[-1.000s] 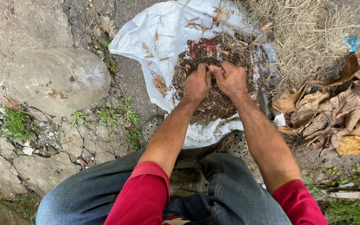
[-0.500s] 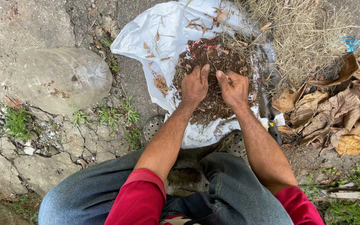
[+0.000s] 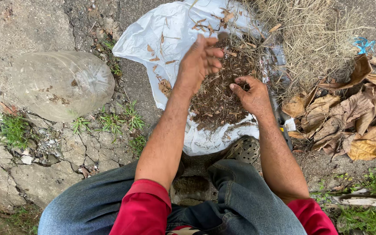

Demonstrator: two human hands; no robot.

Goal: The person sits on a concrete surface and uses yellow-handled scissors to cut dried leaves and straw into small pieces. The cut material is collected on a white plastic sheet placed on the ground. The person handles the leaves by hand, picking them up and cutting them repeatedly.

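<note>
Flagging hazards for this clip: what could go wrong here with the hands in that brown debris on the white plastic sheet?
1. The left hand is lifted over the pile of brown dry leaf debris; crumbs may fall off the white plastic sheet onto the cracked concrete ground.
2. The right hand digs bare into twiggy litter; scratches seem possible.

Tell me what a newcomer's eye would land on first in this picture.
The eye goes first to the two bare hands at centre: the left hand lifted, fingers loosely curled, and the right hand lower, over a heap of brown crumbled leaf litter. That heap lies on a crumpled white plastic sheet spread on the cracked ground. To the left lies a large clear dusty plastic bottle; to the right, big dry brown leaves.
</note>
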